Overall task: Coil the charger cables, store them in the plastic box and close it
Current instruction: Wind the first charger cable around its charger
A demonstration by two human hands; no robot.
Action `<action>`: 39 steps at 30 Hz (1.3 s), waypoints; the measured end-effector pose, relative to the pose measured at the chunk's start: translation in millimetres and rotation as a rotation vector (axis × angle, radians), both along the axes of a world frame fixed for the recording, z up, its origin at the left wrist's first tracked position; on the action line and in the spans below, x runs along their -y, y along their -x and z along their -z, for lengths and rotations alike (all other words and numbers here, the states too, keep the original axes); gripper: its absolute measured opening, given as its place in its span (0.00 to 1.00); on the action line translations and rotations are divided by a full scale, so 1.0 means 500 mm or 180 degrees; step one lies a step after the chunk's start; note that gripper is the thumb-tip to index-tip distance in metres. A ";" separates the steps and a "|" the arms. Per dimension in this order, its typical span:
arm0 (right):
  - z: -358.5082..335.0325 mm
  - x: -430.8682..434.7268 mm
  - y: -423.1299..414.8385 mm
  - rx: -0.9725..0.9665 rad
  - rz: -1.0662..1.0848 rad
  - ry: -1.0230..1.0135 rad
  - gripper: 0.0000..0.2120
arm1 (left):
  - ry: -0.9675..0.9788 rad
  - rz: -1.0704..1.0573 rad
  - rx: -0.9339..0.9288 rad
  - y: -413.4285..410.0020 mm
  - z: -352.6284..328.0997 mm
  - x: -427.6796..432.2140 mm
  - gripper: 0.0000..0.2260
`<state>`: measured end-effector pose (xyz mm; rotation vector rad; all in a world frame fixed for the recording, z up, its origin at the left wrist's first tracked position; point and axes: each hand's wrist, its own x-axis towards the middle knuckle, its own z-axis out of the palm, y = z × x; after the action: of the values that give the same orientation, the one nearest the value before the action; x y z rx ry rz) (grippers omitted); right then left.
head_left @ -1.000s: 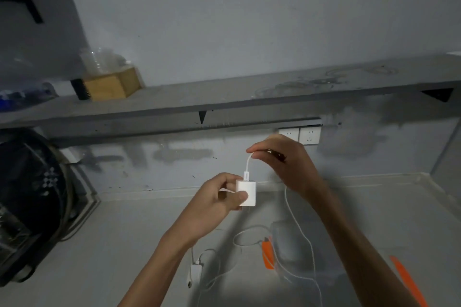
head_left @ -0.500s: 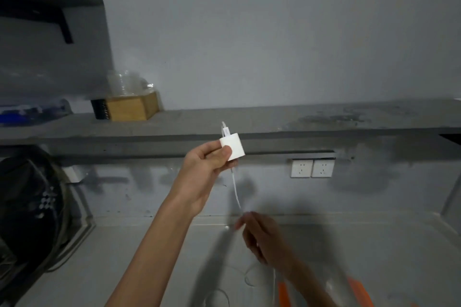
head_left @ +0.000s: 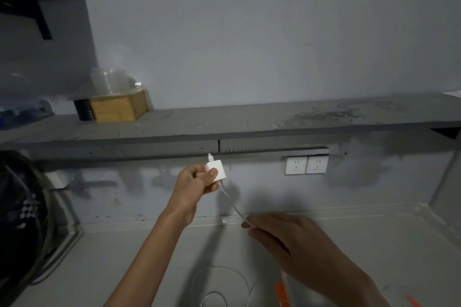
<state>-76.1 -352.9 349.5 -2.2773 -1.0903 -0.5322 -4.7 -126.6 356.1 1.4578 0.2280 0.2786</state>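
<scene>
Two hands: my left grips a white charger, unmarked as far as I can see; my right pinches its cable.

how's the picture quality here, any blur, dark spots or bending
Head view: dim overall; left edge nearly black; right hand slightly motion-blurred, left hand and white charger sharper; arms cast long shadows on the table; wide-angle lens bows the shelf.

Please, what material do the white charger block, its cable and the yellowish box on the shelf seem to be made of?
Charger block: probably hard plastic, smooth white faces with rounded edges.
Cable: likely rubbery plastic sheath; thin, white and bending freely.
Box on the shelf: looks like wood or bamboo, matte yellow-brown; too blurred to see grain.
</scene>
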 end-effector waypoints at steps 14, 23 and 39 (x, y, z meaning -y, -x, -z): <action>-0.207 0.048 -0.109 0.1397 -0.0144 0.0025 0.10 | -0.2113 0.0676 0.0535 0.110 0.023 0.122 0.11; -0.163 0.051 -0.218 -0.0538 -0.0422 -0.1351 0.03 | -0.1905 0.0621 0.1375 0.190 -0.076 0.138 0.15; 0.073 -0.066 -0.081 -0.2102 -0.0313 -0.2304 0.13 | 0.0150 0.0030 0.1055 0.074 -0.148 0.066 0.09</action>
<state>-35.7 -319.7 313.1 -1.5618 -0.5422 -0.0760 -41.5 -159.8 430.3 1.3431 -0.0405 0.4980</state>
